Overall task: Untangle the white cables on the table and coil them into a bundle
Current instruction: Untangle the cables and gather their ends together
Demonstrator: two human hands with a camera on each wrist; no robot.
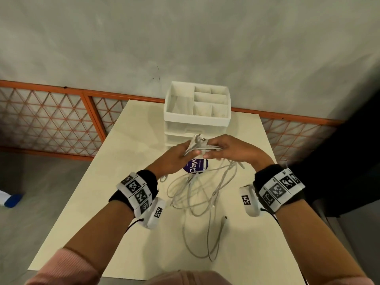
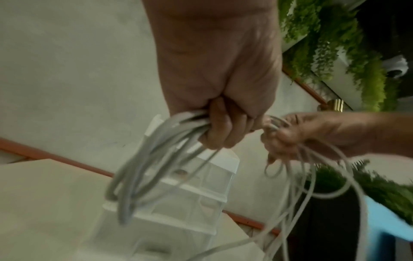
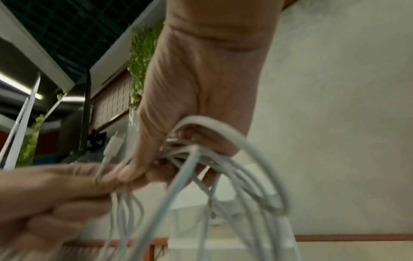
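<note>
A smooth, cream-coloured rectangular table (image 1: 131, 202) stands against a pale plaster wall trimmed with an orange lattice rail, and at its far edge sits a boxy white plastic drawer organizer (image 1: 197, 108) with an open, partitioned top tray. Above the tabletop a person in pink sleeves, with marker-printed bands strapped to both wrists, works at the white cables (image 1: 197, 194), thin, rubbery cords whose slack spills in loose, overlapping loops onto the table between the forearms, one connector end lying free near the right wrist. The left hand (image 1: 176, 155) has its fingers curled tightly round a gathered sheaf of strands just in front of the organizer, while the right hand (image 1: 228, 149), touching it, pinches the same cables with thumb and curled fingers. Beneath the hands lies a small round purple label (image 1: 195, 166) with white lettering, partly hidden.
</note>
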